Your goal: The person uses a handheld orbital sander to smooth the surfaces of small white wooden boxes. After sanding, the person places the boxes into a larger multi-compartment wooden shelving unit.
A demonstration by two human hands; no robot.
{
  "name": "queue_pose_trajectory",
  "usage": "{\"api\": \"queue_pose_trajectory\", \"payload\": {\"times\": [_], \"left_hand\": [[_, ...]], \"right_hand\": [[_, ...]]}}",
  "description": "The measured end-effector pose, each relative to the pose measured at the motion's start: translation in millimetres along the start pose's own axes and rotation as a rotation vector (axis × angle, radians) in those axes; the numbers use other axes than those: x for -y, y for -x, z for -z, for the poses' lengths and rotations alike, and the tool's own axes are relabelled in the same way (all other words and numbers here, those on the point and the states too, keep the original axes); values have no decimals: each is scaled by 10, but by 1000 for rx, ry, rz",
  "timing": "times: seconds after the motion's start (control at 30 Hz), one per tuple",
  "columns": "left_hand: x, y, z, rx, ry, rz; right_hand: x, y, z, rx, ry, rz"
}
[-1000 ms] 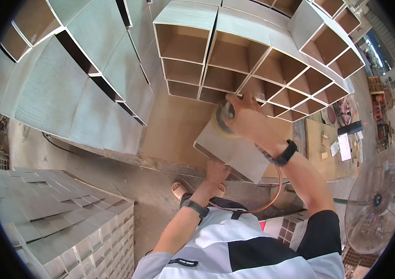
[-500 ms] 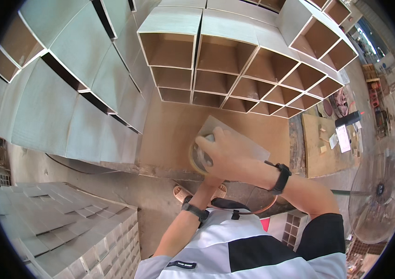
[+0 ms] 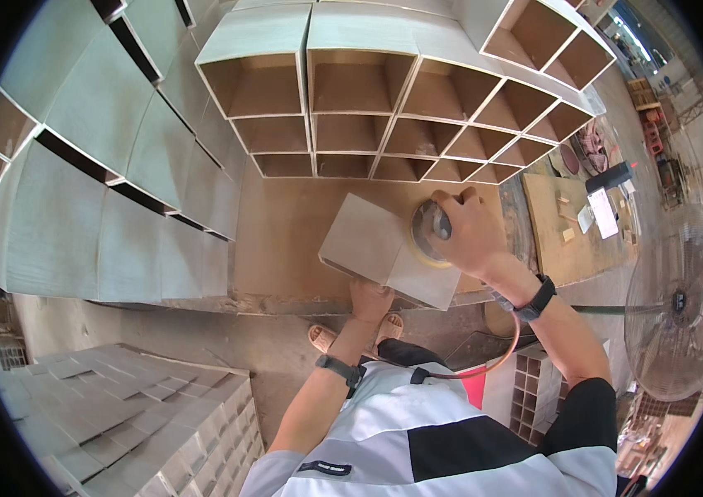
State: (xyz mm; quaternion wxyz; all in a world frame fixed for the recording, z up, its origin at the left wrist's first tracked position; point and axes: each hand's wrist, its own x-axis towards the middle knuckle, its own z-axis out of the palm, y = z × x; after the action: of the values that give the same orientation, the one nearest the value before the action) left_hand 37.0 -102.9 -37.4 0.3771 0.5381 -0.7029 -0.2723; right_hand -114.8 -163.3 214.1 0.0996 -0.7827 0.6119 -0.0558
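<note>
A pale whitish-grey wooden box [image 3: 368, 236] lies on the brown board of the workbench, its broad flat face up. My right hand [image 3: 474, 236] is wrapped over a round, hose-fed sander [image 3: 424, 230], whose pad rests on the right part of that face. An orange-brown air hose [image 3: 514, 341] runs from beneath my right wrist back toward my waist. My left hand [image 3: 369, 300] grips the near edge of the box; its fingertips are partly hidden against the wood.
Whitish cubby units [image 3: 359, 83] with brown insides stand stacked behind the board. Tall pale panels or boxes [image 3: 61, 224] rise on the left, and more pale stacked units [image 3: 136, 414] sit lower left. At the right are a standing fan [image 3: 674, 302] and a wooden board [image 3: 550, 211] with small blocks.
My right hand and the sander have moved right across the box's face, uncovering its left part. My left hand, partly hidden before, now shows at the near edge. The whole view has shifted slightly.
</note>
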Motion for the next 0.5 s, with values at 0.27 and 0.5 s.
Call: {"api": "queue_pose_trajectory", "payload": {"times": [0.27, 0.5], "left_hand": [[-60, -29, 57, -71, 7, -44], [-121, -94, 91, -152, 36, -177]], "right_hand": [[-63, 248, -49, 108, -268, -190], [160, 695, -201, 52, -80, 163]]}}
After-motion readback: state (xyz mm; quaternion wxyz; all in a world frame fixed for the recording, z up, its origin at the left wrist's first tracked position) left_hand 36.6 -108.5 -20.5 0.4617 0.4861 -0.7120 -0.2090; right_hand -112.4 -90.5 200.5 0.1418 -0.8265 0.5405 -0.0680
